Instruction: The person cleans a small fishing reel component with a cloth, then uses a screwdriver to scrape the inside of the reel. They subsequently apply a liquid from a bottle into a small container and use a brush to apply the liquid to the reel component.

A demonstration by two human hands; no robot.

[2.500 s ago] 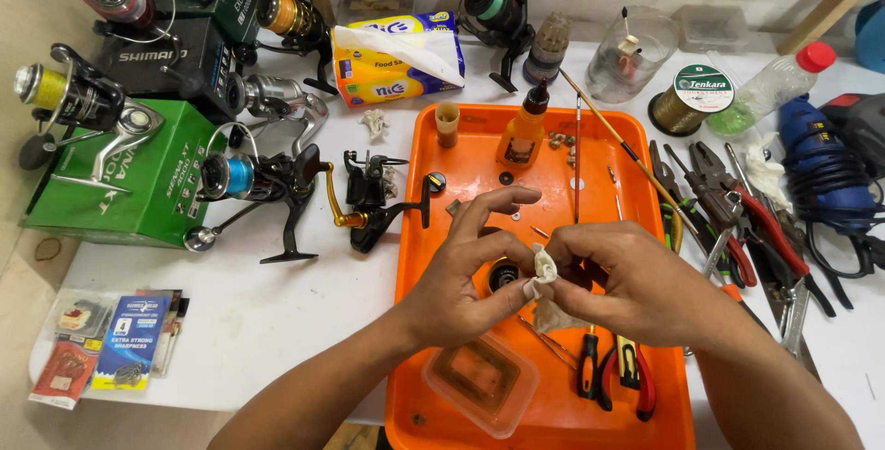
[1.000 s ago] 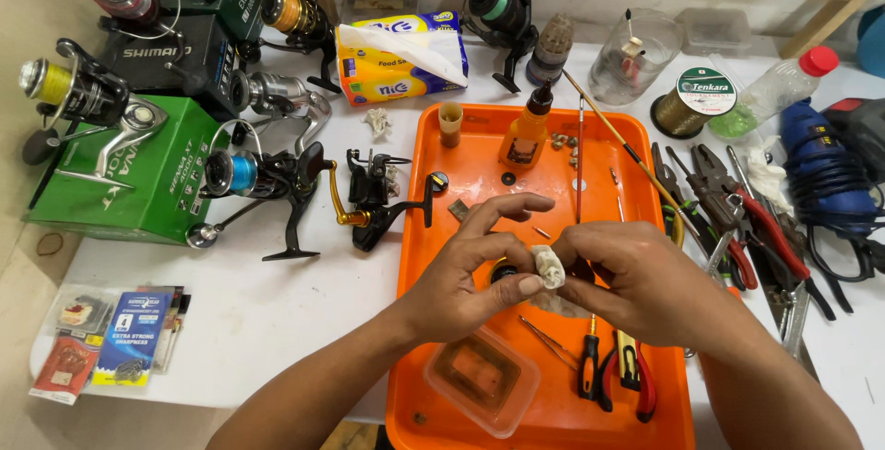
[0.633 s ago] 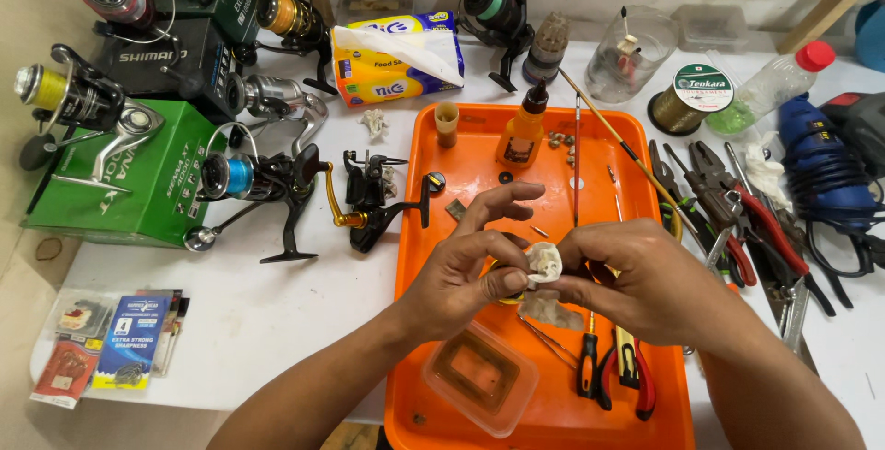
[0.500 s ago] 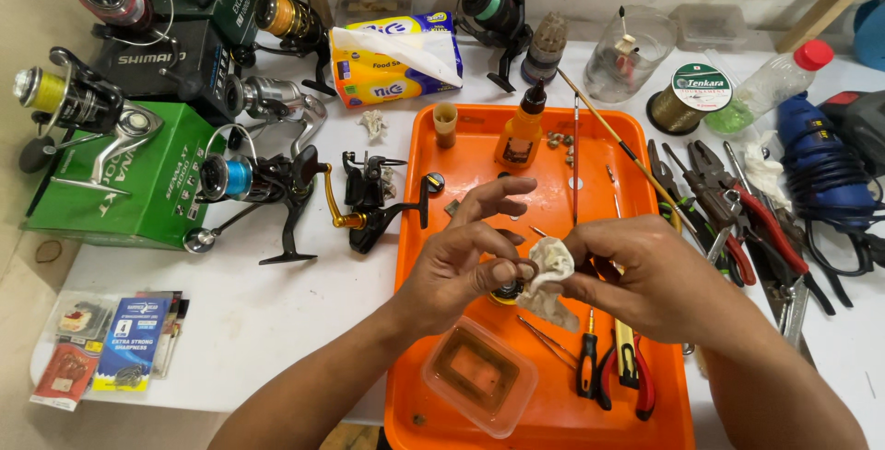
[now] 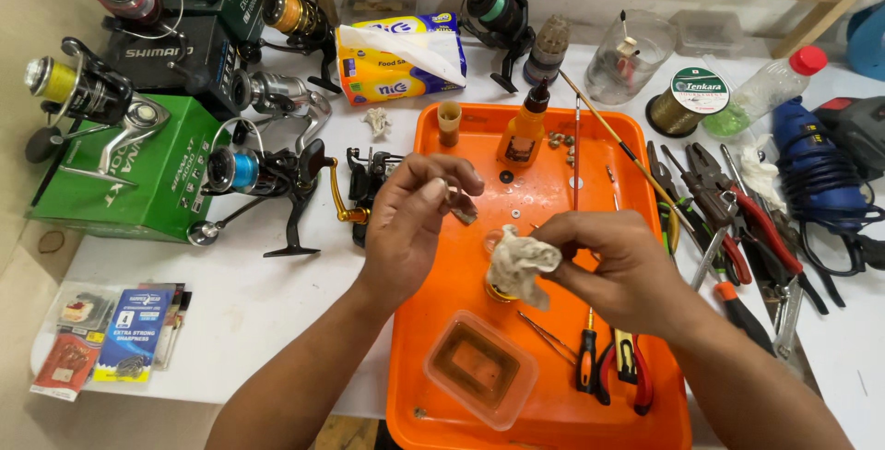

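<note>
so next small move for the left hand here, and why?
Probably bring the left hand back toward the crumpled rag in the right hand. The left fingertips seem to pinch something small, too tiny to identify, above the orange tray, apart from the rag.

Open tray (image 5: 544, 192) floor lies between oil bottle (image 5: 525, 129) and hands; plastic tub (image 5: 480, 369) and, apparently, pliers (image 5: 631, 367) obstruct the near edge.
</note>
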